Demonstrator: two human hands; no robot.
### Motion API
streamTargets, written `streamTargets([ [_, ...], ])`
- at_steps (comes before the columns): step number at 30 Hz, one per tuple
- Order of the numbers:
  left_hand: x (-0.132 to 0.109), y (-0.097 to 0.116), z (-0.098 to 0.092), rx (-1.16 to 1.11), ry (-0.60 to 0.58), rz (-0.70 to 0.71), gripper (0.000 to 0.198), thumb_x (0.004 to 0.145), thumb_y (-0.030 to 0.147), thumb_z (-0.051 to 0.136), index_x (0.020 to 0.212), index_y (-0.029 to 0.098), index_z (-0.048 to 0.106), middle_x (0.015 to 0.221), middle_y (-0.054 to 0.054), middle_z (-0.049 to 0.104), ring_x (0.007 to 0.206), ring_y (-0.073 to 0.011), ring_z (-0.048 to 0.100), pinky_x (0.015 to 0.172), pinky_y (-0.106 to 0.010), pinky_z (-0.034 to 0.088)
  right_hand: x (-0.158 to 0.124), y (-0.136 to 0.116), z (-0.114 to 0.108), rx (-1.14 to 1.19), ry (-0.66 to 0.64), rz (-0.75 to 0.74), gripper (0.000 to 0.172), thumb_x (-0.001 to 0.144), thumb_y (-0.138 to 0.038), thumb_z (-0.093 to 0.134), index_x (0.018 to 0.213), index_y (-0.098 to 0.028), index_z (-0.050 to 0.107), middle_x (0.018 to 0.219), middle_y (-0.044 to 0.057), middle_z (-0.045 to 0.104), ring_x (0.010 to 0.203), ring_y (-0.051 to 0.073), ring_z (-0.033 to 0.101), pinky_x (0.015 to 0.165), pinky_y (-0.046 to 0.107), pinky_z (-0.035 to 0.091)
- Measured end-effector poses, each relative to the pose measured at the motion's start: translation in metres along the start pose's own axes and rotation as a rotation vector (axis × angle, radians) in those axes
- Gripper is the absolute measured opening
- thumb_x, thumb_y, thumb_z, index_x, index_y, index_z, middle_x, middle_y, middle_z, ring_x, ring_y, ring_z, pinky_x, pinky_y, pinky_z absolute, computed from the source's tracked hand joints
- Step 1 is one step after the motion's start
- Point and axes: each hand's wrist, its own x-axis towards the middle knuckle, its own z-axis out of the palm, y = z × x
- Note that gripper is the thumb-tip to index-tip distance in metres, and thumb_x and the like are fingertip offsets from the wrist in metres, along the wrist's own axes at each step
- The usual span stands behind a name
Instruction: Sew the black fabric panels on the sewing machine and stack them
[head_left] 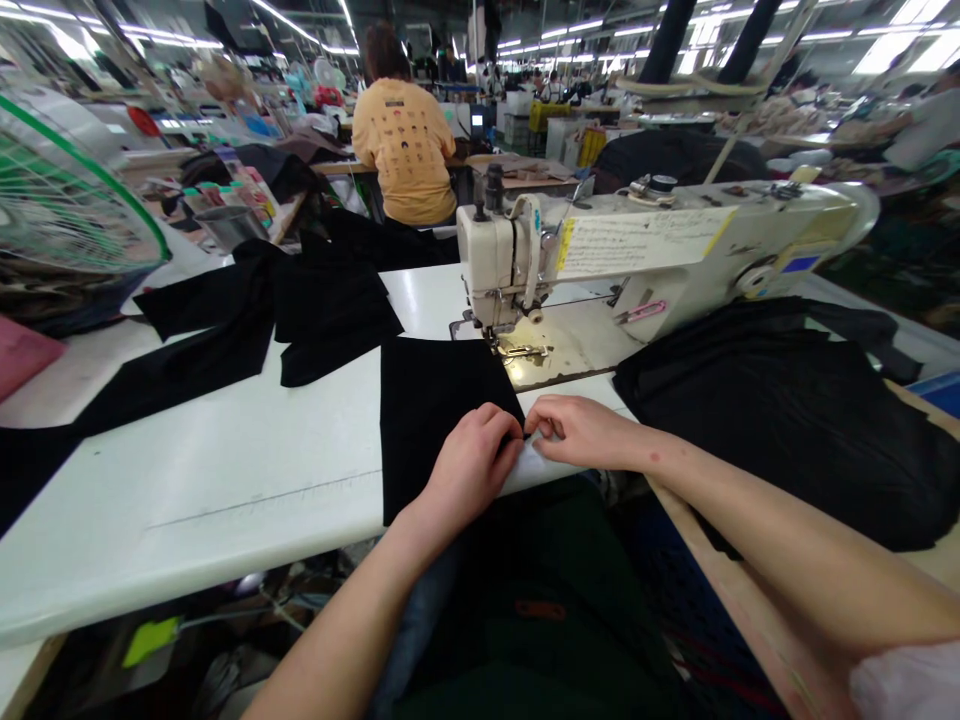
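Observation:
A black fabric panel (442,400) lies on the white sewing table, its far right edge close to the needle area of the sewing machine (495,270). My left hand (484,450) pinches the panel's right edge near the table's front. Just to its right, my right hand (574,430) has its fingers curled at the same edge, almost touching the left fingertips. The fabric between the fingertips is mostly hidden. Beneath the right fingers the table surface (531,462) shows pale.
A stack of black fabric pieces (795,420) lies on the right. More black pieces (330,310) spread over the table's left side. A green-rimmed fan (75,180) stands at far left. A person in a yellow shirt (405,150) sits ahead, facing away.

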Motion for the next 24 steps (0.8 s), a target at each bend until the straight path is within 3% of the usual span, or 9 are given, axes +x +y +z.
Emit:
streamTargets([
  [8,0.0027,0.0054,0.002,0.006,0.031,-0.061,0.005,0.088,0.019,0.063,0.093,0.02,0.065,0.095,-0.005,0.062,0.089,-0.0215,0.06,0.078,-0.034,0.048,0.0032,-0.0007,0.0012,0.034,0.005,0.07,0.011,0.073,-0.01,0.064,0.08,-0.018,0.067,0.068,-0.004,0.058,0.064,0.013,0.051,0.059,0.024,0.033],
  [14,0.0049,0.0087,0.0002,0.019,0.011,-0.065,0.008,0.089,0.017,0.059,0.083,0.019,0.065,0.093,-0.005,0.061,0.086,-0.0204,0.06,0.076,-0.033,0.049,0.0029,0.0012,0.0008,0.032,-0.002,0.08,0.009,0.07,-0.013,0.065,0.077,-0.018,0.068,0.068,-0.003,0.061,0.064,0.013,0.052,0.058,0.024,0.032],
  [21,0.0047,0.0073,0.0018,0.025,0.031,-0.057,0.01,0.09,0.019,0.057,0.085,0.02,0.065,0.093,-0.005,0.062,0.085,-0.0197,0.061,0.075,-0.033,0.049,0.0039,0.004,-0.0023,0.057,-0.026,0.08,0.021,0.069,-0.011,0.062,0.088,-0.018,0.07,0.076,-0.001,0.065,0.066,0.013,0.055,0.059,0.023,0.036],
  [24,0.0044,0.0073,0.0025,0.035,0.029,-0.057,0.009,0.09,0.019,0.058,0.085,0.019,0.066,0.093,-0.005,0.062,0.085,-0.0204,0.061,0.075,-0.034,0.05,0.0046,0.003,-0.0027,0.055,-0.032,0.09,0.016,0.071,-0.016,0.064,0.086,-0.018,0.07,0.076,-0.001,0.066,0.065,0.013,0.055,0.058,0.024,0.035],
])
